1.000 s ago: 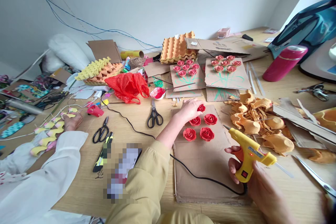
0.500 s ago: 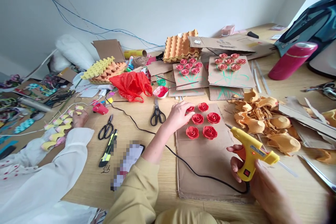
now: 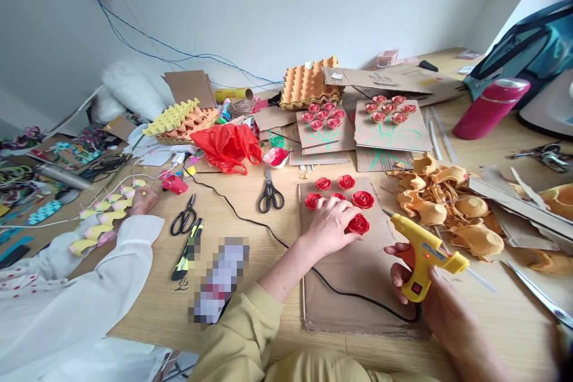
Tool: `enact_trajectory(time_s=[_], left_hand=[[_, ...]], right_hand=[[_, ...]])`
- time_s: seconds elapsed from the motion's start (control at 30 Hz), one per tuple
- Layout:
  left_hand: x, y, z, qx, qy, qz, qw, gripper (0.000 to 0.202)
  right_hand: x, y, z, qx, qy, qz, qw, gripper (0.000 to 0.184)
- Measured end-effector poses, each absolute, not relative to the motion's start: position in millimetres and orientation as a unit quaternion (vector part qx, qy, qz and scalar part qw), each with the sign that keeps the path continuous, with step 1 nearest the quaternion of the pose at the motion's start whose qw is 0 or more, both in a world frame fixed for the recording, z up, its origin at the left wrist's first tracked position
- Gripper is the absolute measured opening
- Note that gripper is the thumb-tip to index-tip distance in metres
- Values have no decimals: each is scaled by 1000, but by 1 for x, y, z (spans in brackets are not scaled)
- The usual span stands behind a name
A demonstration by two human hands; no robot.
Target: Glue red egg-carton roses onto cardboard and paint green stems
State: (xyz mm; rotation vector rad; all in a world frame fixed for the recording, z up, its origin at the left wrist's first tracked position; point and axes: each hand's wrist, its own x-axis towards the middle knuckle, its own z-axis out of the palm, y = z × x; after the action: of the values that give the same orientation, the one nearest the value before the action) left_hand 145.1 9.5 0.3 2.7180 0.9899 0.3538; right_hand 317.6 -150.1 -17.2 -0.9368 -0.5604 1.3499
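Note:
Red roses [image 3: 323,184] that look made of painted egg carton lie in rows on a brown cardboard sheet [image 3: 340,301]. Over the near rows, my left hand [image 3: 331,224] has its thumb and fingers closed around the sides of the near right rose [image 3: 359,224]. It covers the near left rose and part of another behind. In my right hand [image 3: 441,304] is a yellow hot glue gun [image 3: 423,259], held by its handle with the nozzle pointing up and left over the sheet's right edge. A clear glue stick sticks out of its back, and its black cord crosses the cardboard.
Orange carton scraps [image 3: 443,197] are heaped at right, near a pink bottle [image 3: 490,108]. Black scissors [image 3: 270,194], a utility knife [image 3: 188,250] and a blurred phone [image 3: 221,280] lie at left. Another person's hand [image 3: 144,200] holds yellow-pink flowers. Finished rose cards [image 3: 394,131] stand behind.
My left hand has moved from the upper left rose toward me and right, onto the near right rose. My right hand still holds the glue gun almost unmoved. The view has shifted slightly.

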Motion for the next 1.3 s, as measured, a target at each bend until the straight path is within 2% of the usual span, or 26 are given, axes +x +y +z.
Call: enact_trajectory(time_s=[0.4,0.57,0.73,0.97,1.3], left_hand=[[147,6,-5,921,356,127,92,48],[143,10,-4,914,361,155,101,55],[114,37,9,872,432,204,102,25],[99,60,23,860,459,199,102,22],[86,43,17,838,467,257,119,17]], right_hand=[[309,-150,-7,-425,-219,585,655,35],[310,-150,-7,-425,-224,585,653,34],[310,-150,-5,-419,-222,582,661,34],[311,-149,-8,-424,-212,587,656,37],[310,-148,-7,-429,-216,585,653,36]])
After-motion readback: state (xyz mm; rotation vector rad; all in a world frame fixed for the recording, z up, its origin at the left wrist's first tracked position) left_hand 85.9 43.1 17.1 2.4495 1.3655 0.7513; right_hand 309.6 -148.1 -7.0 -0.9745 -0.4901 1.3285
